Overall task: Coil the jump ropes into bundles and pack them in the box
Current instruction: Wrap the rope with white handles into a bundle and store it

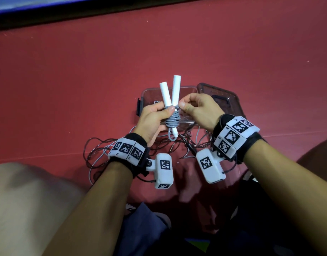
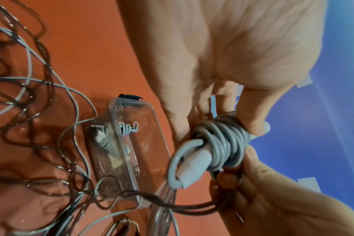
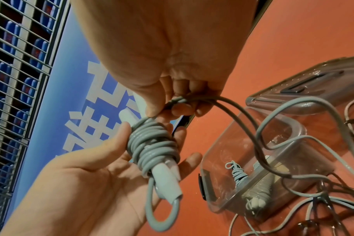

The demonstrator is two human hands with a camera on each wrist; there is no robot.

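A grey jump rope (image 1: 173,120) is wound in a tight coil round its two white handles (image 1: 167,93), which stick up and apart. My left hand (image 1: 165,110) grips the coil and handles, thumb over the top turns. My right hand (image 1: 182,105) pinches the free strand right beside the coil's top. In the right wrist view that strand (image 3: 222,102) runs from my fingers down past the clear box (image 3: 293,127). A coiled bundle (image 3: 238,174) lies inside the box. In the left wrist view the coil (image 2: 222,140) sits at my fingertips, with a loop at a handle's end.
The box (image 1: 149,92) stands open on the red floor just beyond my hands, its tinted lid (image 1: 220,97) lying to its right. Loose grey and brown ropes (image 1: 103,145) sprawl tangled on the floor under my wrists. My knee (image 1: 29,200) fills the lower left.
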